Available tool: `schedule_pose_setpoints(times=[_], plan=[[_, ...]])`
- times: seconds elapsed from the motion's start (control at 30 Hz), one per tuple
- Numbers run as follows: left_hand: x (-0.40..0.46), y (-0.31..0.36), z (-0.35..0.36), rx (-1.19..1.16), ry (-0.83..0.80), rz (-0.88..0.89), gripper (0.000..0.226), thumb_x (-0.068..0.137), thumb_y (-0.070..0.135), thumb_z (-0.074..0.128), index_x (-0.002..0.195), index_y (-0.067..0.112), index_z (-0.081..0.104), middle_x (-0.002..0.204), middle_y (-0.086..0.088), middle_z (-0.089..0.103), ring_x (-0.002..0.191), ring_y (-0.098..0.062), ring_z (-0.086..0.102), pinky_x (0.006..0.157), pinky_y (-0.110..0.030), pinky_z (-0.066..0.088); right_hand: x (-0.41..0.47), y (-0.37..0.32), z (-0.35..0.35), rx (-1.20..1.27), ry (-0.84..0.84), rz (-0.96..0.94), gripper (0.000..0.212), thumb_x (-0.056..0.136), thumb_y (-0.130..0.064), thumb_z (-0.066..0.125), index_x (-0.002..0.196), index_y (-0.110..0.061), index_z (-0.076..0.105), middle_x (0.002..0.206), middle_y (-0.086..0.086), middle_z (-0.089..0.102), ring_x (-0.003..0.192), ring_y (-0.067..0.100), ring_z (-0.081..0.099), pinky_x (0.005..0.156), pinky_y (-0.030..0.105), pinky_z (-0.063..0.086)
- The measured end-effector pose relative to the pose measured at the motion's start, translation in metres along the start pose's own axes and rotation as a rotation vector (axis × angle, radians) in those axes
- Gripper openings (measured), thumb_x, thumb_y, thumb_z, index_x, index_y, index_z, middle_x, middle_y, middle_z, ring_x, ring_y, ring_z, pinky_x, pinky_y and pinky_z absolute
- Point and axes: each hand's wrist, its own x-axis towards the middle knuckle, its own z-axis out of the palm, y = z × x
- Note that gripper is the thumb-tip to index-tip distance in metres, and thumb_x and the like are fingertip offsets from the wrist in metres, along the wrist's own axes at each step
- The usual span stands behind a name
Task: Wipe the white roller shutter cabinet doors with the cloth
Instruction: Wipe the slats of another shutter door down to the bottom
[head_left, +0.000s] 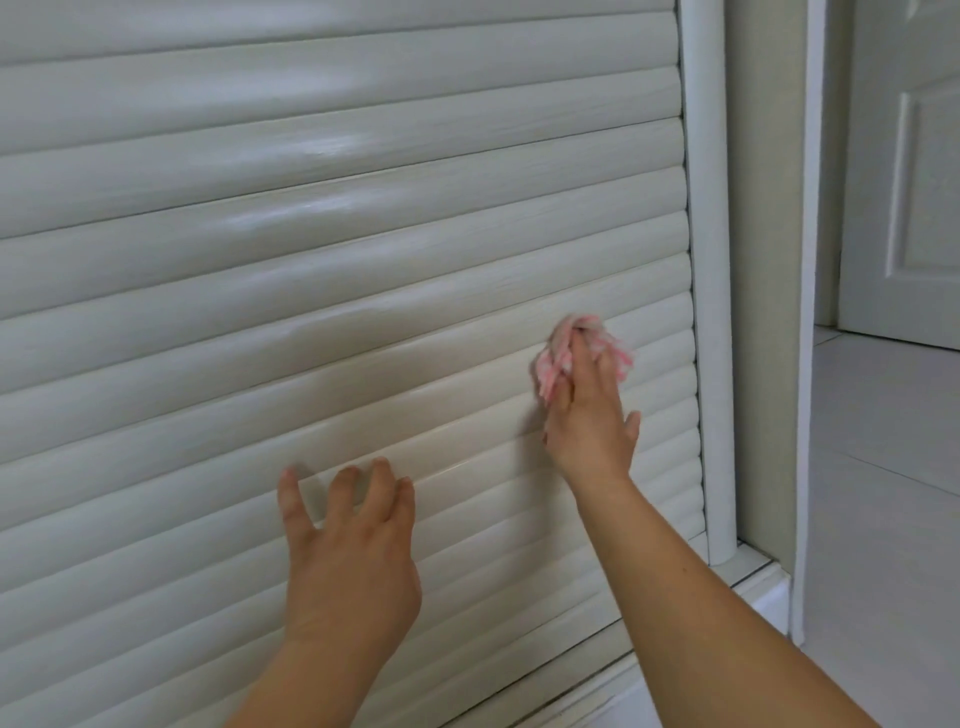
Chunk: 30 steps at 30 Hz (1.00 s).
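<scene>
The white roller shutter door (311, 249) fills most of the view, its rounded slats running across. My right hand (589, 415) presses a pink and white cloth (558, 358) flat against the slats near the door's right side, fingers straight over it. Part of the cloth bunches out above and beside the fingers. My left hand (348, 540) rests against the lower slats with fingers spread and slightly bent, holding nothing.
A white round post (711, 291) frames the shutter's right edge, with a bottom rail (748, 582) below it. Beyond it stands a wall corner (805, 312), a pale tiled floor (883, 467) and a white panelled door (914, 182).
</scene>
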Motion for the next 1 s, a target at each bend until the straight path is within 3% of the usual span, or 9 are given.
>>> schedule_pose_setpoints(times=[0.07,0.13,0.23,0.3,0.47,0.6,0.73,0.9,1.0], plan=[[0.004,0.002,-0.006,-0.006,0.007,0.001,0.059,0.036,0.008,0.079,0.095,0.006,0.07,0.103,-0.015,0.062,0.094,-0.036,0.058,0.099,-0.065,0.015,-0.002,-0.01,0.001,0.048,-0.001,0.047,0.05,0.102,-0.031,0.029,0.148,-0.041,0.014,0.156,-0.009,0.012,0.141,0.015,0.019,0.11,0.053,0.011],[0.013,0.005,-0.011,-0.014,0.037,0.002,0.064,0.04,0.009,0.076,0.103,0.007,0.068,0.106,-0.017,0.059,0.099,-0.034,0.052,0.097,-0.064,0.018,-0.015,-0.02,0.006,-0.136,-0.055,-0.09,0.051,0.102,-0.033,0.027,0.149,-0.04,0.009,0.158,-0.005,0.008,0.144,0.015,0.012,0.112,0.052,0.014],[0.029,0.006,-0.015,-0.01,0.058,0.026,0.069,0.052,0.013,0.059,0.121,0.01,0.061,0.13,-0.02,0.052,0.121,-0.035,0.044,0.104,-0.064,0.009,-0.03,-0.03,0.012,-0.301,-0.154,-0.41,0.051,0.101,-0.033,0.023,0.149,-0.041,0.005,0.159,-0.005,-0.002,0.145,0.011,-0.007,0.114,0.05,0.0],[0.037,0.006,-0.015,-0.004,0.017,0.037,0.069,0.054,0.013,0.053,0.122,0.01,0.061,0.139,-0.019,0.046,0.129,-0.036,0.04,0.105,-0.066,0.004,-0.025,-0.032,0.009,-0.38,-0.173,-0.514,0.051,0.101,-0.033,0.024,0.149,-0.042,0.007,0.159,-0.008,-0.005,0.144,0.01,-0.013,0.112,0.051,-0.007],[0.041,0.008,-0.021,0.072,-0.085,0.036,0.064,0.061,0.015,0.058,0.124,0.01,0.06,0.143,-0.019,0.041,0.133,-0.039,0.035,0.103,-0.069,0.005,-0.006,-0.027,-0.007,-0.514,-0.171,-0.528,0.052,0.102,-0.033,0.027,0.149,-0.043,0.006,0.159,-0.008,-0.009,0.144,0.009,-0.014,0.11,0.055,-0.011],[0.041,0.011,-0.024,0.13,-0.143,0.017,0.076,0.083,0.024,0.049,0.148,0.023,0.012,0.156,-0.012,-0.007,0.143,-0.034,-0.007,0.101,-0.067,-0.016,0.007,-0.026,-0.014,-0.482,-0.157,-0.45,0.052,0.102,-0.033,0.026,0.148,-0.046,0.005,0.159,-0.009,-0.01,0.144,0.008,-0.014,0.111,0.055,-0.01],[0.041,0.009,-0.02,0.148,-0.154,-0.017,0.075,0.06,0.016,0.068,0.132,0.015,0.052,0.148,-0.015,0.033,0.138,-0.036,0.028,0.105,-0.067,0.002,0.019,-0.015,-0.019,-0.41,-0.135,-0.353,0.051,0.103,-0.034,0.026,0.146,-0.05,0.004,0.159,-0.01,-0.008,0.144,0.007,-0.014,0.111,0.054,-0.012],[0.039,0.009,-0.017,0.055,-0.042,0.025,0.065,0.056,0.011,0.057,0.121,0.006,0.062,0.139,-0.02,0.045,0.13,-0.039,0.039,0.104,-0.067,0.006,0.036,-0.002,-0.027,-0.218,-0.052,-0.138,0.049,0.102,-0.035,0.022,0.146,-0.051,0.006,0.159,-0.013,0.0,0.145,0.01,-0.001,0.111,0.056,-0.005],[0.039,0.008,-0.015,0.032,-0.017,0.029,0.067,0.054,0.01,0.066,0.12,0.006,0.062,0.139,-0.02,0.046,0.129,-0.04,0.04,0.104,-0.067,0.006,0.04,0.004,-0.027,-0.065,0.015,0.004,0.049,0.102,-0.033,0.026,0.146,-0.05,0.011,0.157,-0.012,0.009,0.141,0.014,0.021,0.112,0.054,0.012]])
